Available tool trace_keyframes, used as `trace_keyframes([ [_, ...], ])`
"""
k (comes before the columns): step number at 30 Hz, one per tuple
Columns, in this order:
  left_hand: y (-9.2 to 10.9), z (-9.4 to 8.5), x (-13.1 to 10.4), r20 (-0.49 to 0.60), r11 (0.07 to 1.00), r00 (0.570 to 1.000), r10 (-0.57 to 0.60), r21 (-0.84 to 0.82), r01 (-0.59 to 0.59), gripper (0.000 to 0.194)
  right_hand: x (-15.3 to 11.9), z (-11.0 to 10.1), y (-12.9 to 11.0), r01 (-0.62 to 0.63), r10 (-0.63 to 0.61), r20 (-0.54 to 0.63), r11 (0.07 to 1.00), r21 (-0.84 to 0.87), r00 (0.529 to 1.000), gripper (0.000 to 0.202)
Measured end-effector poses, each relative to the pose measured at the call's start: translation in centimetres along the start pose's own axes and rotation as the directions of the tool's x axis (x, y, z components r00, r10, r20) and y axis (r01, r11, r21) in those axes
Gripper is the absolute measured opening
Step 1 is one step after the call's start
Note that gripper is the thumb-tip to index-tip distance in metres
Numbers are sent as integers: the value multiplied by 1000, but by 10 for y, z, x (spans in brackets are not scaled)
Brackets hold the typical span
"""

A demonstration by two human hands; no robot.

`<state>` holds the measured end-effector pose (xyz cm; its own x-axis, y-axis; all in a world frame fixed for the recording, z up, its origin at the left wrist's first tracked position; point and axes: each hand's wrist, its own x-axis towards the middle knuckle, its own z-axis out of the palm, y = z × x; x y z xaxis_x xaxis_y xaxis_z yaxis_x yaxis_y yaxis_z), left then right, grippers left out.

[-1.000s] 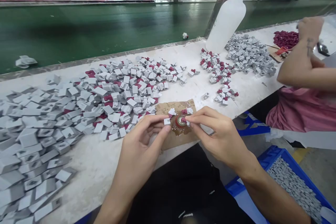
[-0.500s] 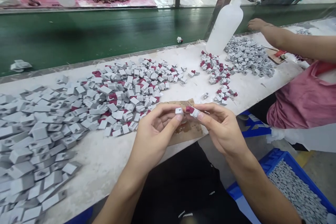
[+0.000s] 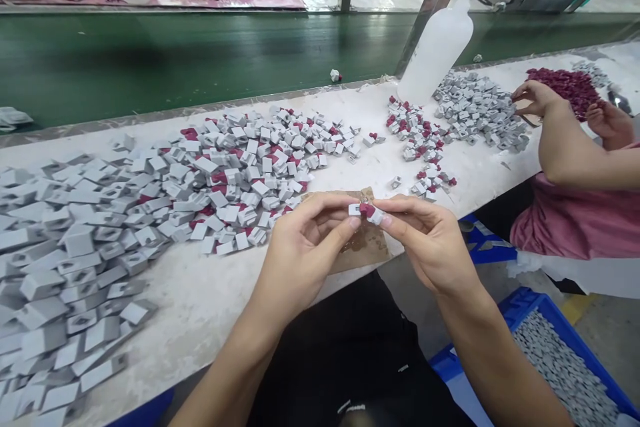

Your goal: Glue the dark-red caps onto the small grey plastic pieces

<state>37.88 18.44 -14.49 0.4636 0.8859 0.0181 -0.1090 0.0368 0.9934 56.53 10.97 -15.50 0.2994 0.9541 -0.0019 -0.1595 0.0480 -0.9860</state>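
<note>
Between thumb and fingers, my left hand (image 3: 305, 247) pinches a small grey plastic block (image 3: 355, 209). My right hand (image 3: 430, 240) is closed on a grey part with a dark red piece (image 3: 367, 210) at its end. That red end meets the side of the block; how deep it sits I cannot tell. Under my hands lies a piece of brown cardboard (image 3: 367, 250) with a wet, shiny patch. A big pile of grey blocks (image 3: 85, 240), with grey-and-red pieces (image 3: 260, 167) among them, spreads to my left. A smaller group of grey-and-red pieces (image 3: 417, 130) lies beyond my right hand.
A white squeeze bottle (image 3: 437, 47) stands at the table's far side, before a green conveyor belt (image 3: 175, 53). At right, a co-worker's hands (image 3: 543, 97) are beside grey parts (image 3: 477, 107) and dark red pieces (image 3: 565, 87). A blue crate (image 3: 525, 297) of grey parts stands below right.
My hands have come together, and the red end now touches the grey block. The co-worker's arm has drawn back from the belt to the grey parts. The view has shifted slightly.
</note>
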Motion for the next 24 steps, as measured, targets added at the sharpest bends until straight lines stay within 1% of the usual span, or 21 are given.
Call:
trace_keyframes([
  [2, 0, -1, 0, 15, 1000, 1000, 9, 11, -9, 11, 0, -1, 2, -3, 3, 11, 1000, -28, 1000, 11],
  [5, 0, -2, -1, 9, 999, 1000, 26, 23, -26, 9, 2, -2, 2, -8, 9, 33, 1000, -26, 999, 12],
  [8, 6, -7, -2, 36, 997, 999, 27, 77, -30, 8, 6, 1, -4, 5, -4, 82, 1000, -9, 997, 12],
  [11, 21, -17, 3, 76, 979, 997, 13, 202, -28, 9, 14, 9, -16, -3, 5, 150, 1000, -10, 989, 11],
  [13, 36, -28, 14, 98, 951, 995, 9, 306, -39, 11, 29, 14, -25, -2, 7, 212, 1000, -26, 977, 11],
  [14, 45, -34, 23, 107, 927, 994, 12, 371, -51, 13, 41, 17, -29, 11, 2, 253, 999, -49, 967, 13],
  [16, 61, -48, 48, 96, 844, 995, 29, 531, -76, 16, 78, 23, -34, 73, -18, 310, 984, -166, 951, 21],
  [17, 68, -55, 64, 71, 780, 997, 44, 620, -79, 16, 103, 27, -35, 118, -30, 298, 952, -282, 954, 25],
  [18, 74, -63, 83, 24, 708, 998, 56, 704, -57, 15, 132, 31, -34, 158, -46, 266, 896, -415, 963, 28],
  [19, 78, -70, 102, -33, 641, 997, 65, 768, -16, 14, 163, 37, -32, 178, -83, 190, 806, -564, 978, 30],
  [20, 80, -78, 123, -94, 586, 994, 63, 809, 39, 14, 195, 43, -29, 160, -111, 115, 681, -715, 987, 34],
  [21, 80, -86, 144, -151, 548, 987, 50, 831, 99, 16, 227, 50, -25, 139, -127, 76, 619, -773, 989, 39],
  [22, 79, -93, 165, -191, 523, 981, 40, 840, 143, 21, 257, 58, -20, 131, -141, 61, 576, -806, 988, 43],
  [24, 71, -105, 205, -251, 498, 968, 13, 841, 211, 31, 308, 74, -9, 138, -144, 72, 527, -838, 987, 45],
])
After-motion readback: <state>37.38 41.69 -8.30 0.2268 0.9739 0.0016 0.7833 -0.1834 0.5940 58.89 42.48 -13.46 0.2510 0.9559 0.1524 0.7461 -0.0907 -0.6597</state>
